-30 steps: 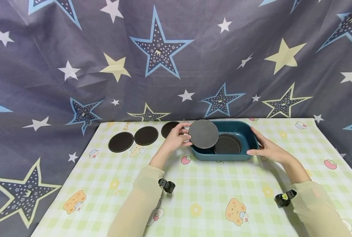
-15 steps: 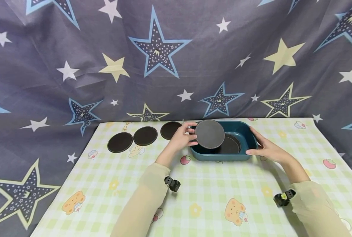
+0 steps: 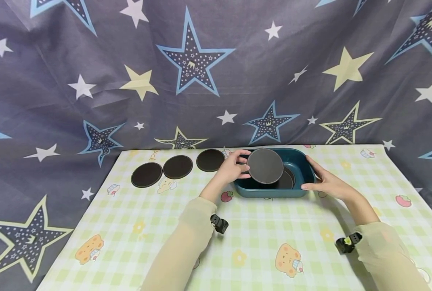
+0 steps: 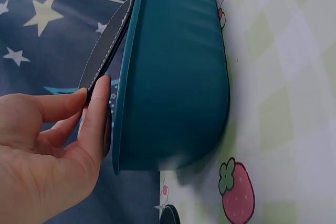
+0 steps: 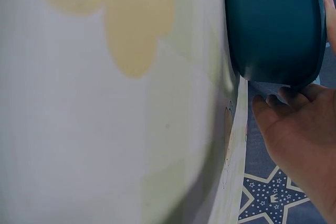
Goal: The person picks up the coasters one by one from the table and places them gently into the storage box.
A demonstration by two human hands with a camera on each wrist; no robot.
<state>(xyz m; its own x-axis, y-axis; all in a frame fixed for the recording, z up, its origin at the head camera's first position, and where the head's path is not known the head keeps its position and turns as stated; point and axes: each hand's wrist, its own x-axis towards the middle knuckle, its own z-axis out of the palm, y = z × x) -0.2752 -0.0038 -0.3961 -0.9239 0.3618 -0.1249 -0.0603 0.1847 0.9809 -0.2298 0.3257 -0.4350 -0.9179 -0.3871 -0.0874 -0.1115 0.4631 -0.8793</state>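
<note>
My left hand (image 3: 232, 167) pinches the left edge of a round dark grey coaster (image 3: 265, 165) between thumb and fingers. In the left wrist view the held coaster (image 4: 103, 45) is tilted and shows a stitched edge, close over the rim of a teal rectangular bin (image 4: 170, 72). Inside the bin (image 3: 270, 193) lies another dark round coaster (image 3: 288, 180), partly covered by the held one. My right hand (image 3: 326, 184) grips the bin's right end, its thumb at the front rim. The right wrist view shows that hand's fingers (image 5: 273, 107) at the bin's end wall.
Three dark round coasters lie in a row on the left: an outer coaster (image 3: 146, 175), a middle coaster (image 3: 177, 167) touching it, and one coaster (image 3: 210, 160) near my left hand. A green checked cloth (image 3: 259, 234) covers the table. Behind hangs a starry grey curtain (image 3: 216, 109).
My left hand has moved right with the coaster, which now covers more of the one in the bin. My right hand and the bin have stayed put.
</note>
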